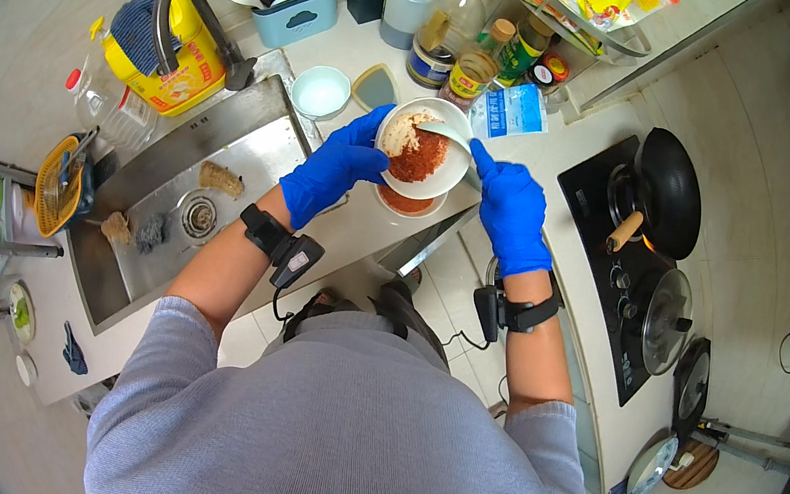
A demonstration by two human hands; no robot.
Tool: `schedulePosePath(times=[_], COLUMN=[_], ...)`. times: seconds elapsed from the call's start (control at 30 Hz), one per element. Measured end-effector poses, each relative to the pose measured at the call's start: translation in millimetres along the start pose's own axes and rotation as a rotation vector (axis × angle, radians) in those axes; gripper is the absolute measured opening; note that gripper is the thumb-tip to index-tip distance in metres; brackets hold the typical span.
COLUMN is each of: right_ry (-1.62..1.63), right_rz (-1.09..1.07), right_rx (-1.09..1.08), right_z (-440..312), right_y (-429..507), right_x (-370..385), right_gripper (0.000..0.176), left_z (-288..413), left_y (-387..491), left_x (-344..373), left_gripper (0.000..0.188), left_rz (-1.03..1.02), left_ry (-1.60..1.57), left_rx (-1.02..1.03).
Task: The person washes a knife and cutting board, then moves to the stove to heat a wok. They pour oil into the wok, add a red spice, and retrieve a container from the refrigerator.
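Observation:
My left hand (340,169), in a blue glove, grips the rim of a white bowl (456,172) and holds it tilted. Inside the bowl lie red powder (420,159) and some pale powder (401,133). A white spoon (449,131) dips into the bowl, its handle in my gloved right hand (513,204). Partly hidden below the held bowl, a second bowl (409,212) with red contents stands at the counter's edge. A pale empty bowl (320,92) and a small dish with a grey inside (376,87) are behind my left hand.
A blue and white packet (510,112) lies beside several bottles (473,68). On the left is a steel sink (160,244) with a faucet (177,19). At the right, a black wok (667,194) sits on the gas hob (612,262), a flame showing beneath; a glass lid (666,321) lies nearer.

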State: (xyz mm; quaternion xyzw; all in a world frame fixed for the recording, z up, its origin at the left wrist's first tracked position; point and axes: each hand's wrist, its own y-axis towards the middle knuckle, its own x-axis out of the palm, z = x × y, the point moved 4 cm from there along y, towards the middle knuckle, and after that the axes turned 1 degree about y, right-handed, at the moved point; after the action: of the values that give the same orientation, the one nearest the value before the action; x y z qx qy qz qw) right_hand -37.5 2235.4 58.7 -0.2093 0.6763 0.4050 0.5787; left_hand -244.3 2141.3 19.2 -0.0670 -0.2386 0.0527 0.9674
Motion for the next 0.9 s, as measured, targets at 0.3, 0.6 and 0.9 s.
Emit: schedulePosePath(times=[0.3, 0.6, 0.9], right_ry=[0.028, -0.084, 0.026], right_rz=[0.111, -0.031, -0.168], right_rx=[-0.049, -0.039, 0.097], right_z=[2.6, -8.5, -11.7], right_y=[10.6, 3.8, -8.4], right_x=[3.2, 17.1, 49.7], right_gripper=[0.059, 0.059, 0.055], left_z=[-4.4, -17.6, -18.9], left_y=[4.8, 16.3, 16.9], left_x=[-10.6, -22.6, -18.5], left_gripper=[0.076, 0.083, 0.084], left_rz=[0.024, 0.082, 0.126], left_ry=[0.033, 0.052, 0.156], left_rx=[0.036, 0.062, 0.072])
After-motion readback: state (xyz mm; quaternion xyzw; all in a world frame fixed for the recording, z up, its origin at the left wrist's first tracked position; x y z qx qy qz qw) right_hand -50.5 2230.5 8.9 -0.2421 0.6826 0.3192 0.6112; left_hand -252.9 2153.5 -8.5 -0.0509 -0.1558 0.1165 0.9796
